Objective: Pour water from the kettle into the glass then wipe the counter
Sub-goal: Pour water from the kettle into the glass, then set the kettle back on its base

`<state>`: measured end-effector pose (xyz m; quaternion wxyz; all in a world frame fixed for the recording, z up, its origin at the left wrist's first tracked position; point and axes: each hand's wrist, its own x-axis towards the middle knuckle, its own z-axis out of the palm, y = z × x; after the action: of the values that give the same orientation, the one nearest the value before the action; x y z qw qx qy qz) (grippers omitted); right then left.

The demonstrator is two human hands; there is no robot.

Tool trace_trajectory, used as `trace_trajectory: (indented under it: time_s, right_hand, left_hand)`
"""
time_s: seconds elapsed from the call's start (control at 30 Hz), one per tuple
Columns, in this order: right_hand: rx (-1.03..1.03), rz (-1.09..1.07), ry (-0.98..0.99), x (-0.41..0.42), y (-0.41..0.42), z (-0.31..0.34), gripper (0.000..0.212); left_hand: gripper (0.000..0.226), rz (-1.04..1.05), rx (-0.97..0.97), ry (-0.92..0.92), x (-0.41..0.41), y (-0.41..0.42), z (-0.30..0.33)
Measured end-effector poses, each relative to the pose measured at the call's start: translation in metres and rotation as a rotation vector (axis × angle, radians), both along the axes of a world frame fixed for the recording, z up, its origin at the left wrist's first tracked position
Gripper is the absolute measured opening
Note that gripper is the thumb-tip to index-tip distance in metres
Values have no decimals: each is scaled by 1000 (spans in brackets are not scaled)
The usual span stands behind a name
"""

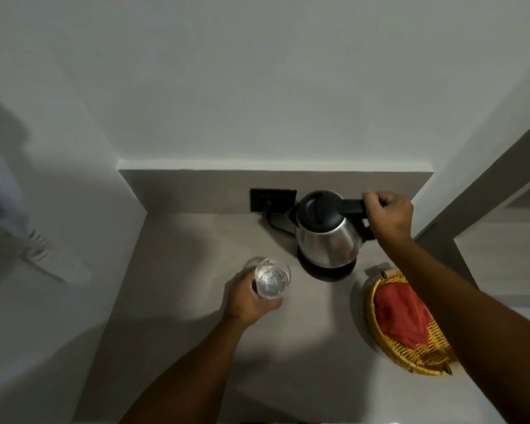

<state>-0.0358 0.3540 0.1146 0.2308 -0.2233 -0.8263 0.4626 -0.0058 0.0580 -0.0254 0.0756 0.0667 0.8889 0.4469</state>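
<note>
where the pale walls meet in a corner, the grey counter (172, 347) fills the lower middle of the view. on its right side sits a yellow woven basket (393, 353) holding a red cloth (401, 316), partly hidden under the right forearm. at the back of the counter stands the steel kettle (326, 237) with its black lid closed, seated upright on its black base (328, 270), spout pointing left toward a black wall socket (273, 199) just behind it. the right hand (389, 214) is wrapped around the kettle's black handle, fingers curled closed over it. near the front left of the kettle, the left hand (248, 298) grips the clear glass (271, 281), fingers closed around its side; the glass is upright, close to the counter, though whether it touches the surface i cannot tell.
</note>
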Motion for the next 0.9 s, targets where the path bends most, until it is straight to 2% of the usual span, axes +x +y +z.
trace_trajectory:
  time_s: [0.1, 0.27, 0.57, 0.9]
  right_hand:
    - [-154, -113, -46, -1, 12, -24, 35]
    - [-336, -199, -56, -2, 26, -43, 32]
    - [-341, -245, -40, 5, 52, -46, 32]
    - [-280, -157, -36, 7, 40, -40, 36]
  left_hand:
    - [89, -5, -8, 36, -2, -1, -5]
    - [86, -3, 2, 30, -3, -1, -6]
    - [82, -10, 37, 36, -3, 0, -6]
    - [87, -24, 22, 30, -3, 0, -9]
